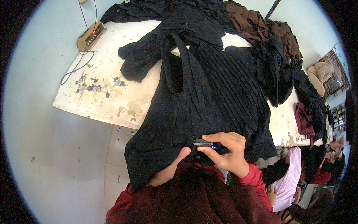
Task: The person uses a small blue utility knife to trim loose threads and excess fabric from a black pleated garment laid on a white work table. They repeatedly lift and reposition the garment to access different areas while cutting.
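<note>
A black pleated garment (224, 89) is spread over the table and hangs over its near edge toward me. My left hand (168, 170) grips its near part; the thumb lies on top, while the fingers are hidden under the cloth. Between the thumb and fingers of my right hand (232, 154) is a pair of thread snips (203, 144) with metal blades and a blue part. The blades point left, close to the cloth and a little right of my left thumb. Whether they touch the fabric I cannot tell.
Thread scraps (97, 86) litter the worn white table (136, 100). A power strip (91, 36) with a looped cable sits at the far left corner. More black cloth and a brown cloth heap (257, 24) lie at the back. People, one with pink fabric (289, 183), are on the right.
</note>
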A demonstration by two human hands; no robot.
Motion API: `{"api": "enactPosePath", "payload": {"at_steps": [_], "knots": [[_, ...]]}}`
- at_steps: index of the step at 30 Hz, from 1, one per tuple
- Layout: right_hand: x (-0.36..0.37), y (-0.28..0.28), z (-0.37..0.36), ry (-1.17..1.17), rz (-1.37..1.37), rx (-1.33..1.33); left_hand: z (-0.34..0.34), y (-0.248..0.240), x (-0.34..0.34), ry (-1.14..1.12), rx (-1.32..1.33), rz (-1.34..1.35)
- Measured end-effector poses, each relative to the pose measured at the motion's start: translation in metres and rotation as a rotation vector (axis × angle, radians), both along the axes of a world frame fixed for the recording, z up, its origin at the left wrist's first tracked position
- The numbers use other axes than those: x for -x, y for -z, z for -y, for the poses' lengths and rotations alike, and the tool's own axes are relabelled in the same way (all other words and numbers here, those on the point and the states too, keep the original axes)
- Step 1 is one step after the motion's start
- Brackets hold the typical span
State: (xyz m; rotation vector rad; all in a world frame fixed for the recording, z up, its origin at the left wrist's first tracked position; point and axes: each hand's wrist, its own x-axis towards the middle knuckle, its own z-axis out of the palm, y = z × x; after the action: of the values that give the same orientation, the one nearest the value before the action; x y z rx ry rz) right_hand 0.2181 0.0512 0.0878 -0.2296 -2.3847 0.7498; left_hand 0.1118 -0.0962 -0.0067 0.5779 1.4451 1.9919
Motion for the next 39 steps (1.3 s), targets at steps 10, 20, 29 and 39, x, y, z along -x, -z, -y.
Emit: {"api": "enactPosePath", "payload": {"at_steps": [10, 20, 29, 39], "knots": [[-0.001, -0.008, 0.000, 0.019, 0.021, -0.079, 0.003, -0.003, 0.001, 0.018, 0.057, -0.051], [0.000, -0.008, -0.003, -0.004, -0.030, 0.391, 0.005, -0.013, 0.002, 0.006, 0.071, -0.084], [0.023, -0.003, -0.002, -0.284, -0.056, 0.206, 0.003, -0.010, 0.000, -0.032, -0.001, -0.134], [0.009, -0.025, -0.016, -0.092, 0.038, 0.169, -0.003, 0.000, -0.006, 0.006, -0.087, 0.325]]}}
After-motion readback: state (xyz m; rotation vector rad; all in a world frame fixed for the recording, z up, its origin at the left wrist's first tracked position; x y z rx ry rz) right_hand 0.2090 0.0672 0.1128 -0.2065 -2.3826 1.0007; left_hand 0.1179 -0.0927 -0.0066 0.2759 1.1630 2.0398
